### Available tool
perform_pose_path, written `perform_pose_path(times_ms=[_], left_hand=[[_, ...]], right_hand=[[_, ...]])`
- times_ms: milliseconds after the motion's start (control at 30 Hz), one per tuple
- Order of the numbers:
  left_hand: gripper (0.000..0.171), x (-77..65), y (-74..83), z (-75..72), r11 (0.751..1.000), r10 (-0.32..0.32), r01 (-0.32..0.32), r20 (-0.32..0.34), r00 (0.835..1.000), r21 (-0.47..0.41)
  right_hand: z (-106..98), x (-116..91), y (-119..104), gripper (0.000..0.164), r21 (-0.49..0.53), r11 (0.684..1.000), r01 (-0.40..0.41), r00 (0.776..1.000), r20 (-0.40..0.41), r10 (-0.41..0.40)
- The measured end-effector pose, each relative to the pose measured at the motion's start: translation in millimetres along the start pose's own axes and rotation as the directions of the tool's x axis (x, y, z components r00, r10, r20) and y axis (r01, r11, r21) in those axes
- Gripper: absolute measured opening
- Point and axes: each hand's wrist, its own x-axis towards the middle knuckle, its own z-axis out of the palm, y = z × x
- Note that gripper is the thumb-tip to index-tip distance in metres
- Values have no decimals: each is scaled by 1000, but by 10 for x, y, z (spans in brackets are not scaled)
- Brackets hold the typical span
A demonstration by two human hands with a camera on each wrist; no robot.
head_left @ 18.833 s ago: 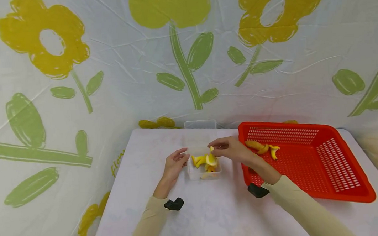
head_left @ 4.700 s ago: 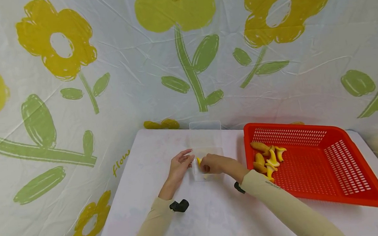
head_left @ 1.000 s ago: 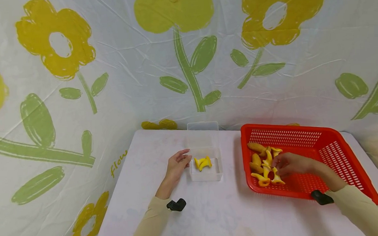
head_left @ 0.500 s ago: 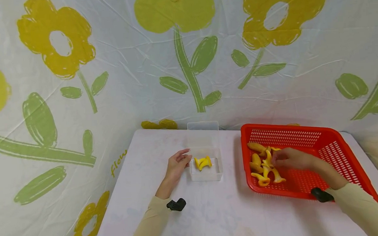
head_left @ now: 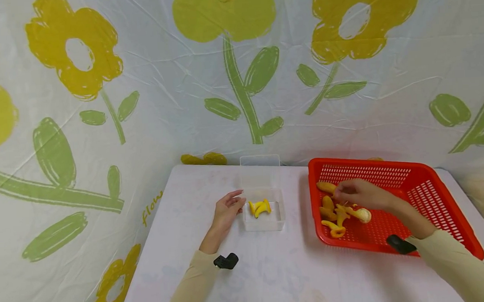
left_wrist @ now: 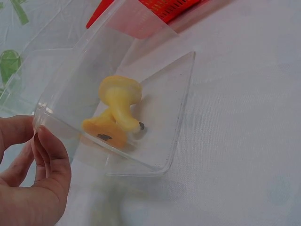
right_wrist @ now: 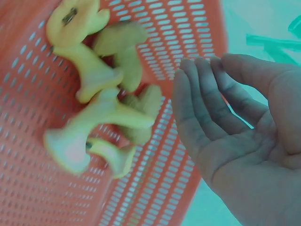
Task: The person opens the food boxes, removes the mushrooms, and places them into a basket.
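My left hand pinches the rim of a clear plastic box between thumb and fingers. Two yellow trumpet-shaped mushrooms lie together on its floor. Over the left part of the red basket is my right hand; its fingers bend loosely, with nothing between them in the right wrist view. Below it lie several yellow mushrooms, one with its pale cap facing me. Brownish mushrooms are heaped at the basket's left wall, partly covered by the yellow ones.
The box's clear lid stands raised at the back. A flower-printed cloth hangs behind the white table. The basket's perforated walls rise around its mushrooms, and its right part shows bare red floor.
Mushrooms have passed from the box to the basket over the longer span. Lately my right hand shifts left within the basket and a yellow mushroom there has turned. My left hand stays put.
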Motion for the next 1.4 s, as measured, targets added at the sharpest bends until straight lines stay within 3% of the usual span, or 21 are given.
perform_pose_path(times_ms=[700, 1167, 1400], left_hand=[[36, 1, 14, 27, 1000, -13, 13, 1, 1000, 16], [35, -6, 7, 6, 1000, -26, 26, -7, 1000, 13], [38, -4, 5, 0, 999, -31, 31, -7, 999, 15]], right_hand=[[246, 389, -415, 24, 67, 997, 44, 997, -67, -39], [497, 703, -579, 32, 151, 985, 89, 995, -62, -80], [605, 843, -633, 28, 172, 980, 97, 995, -41, -91]])
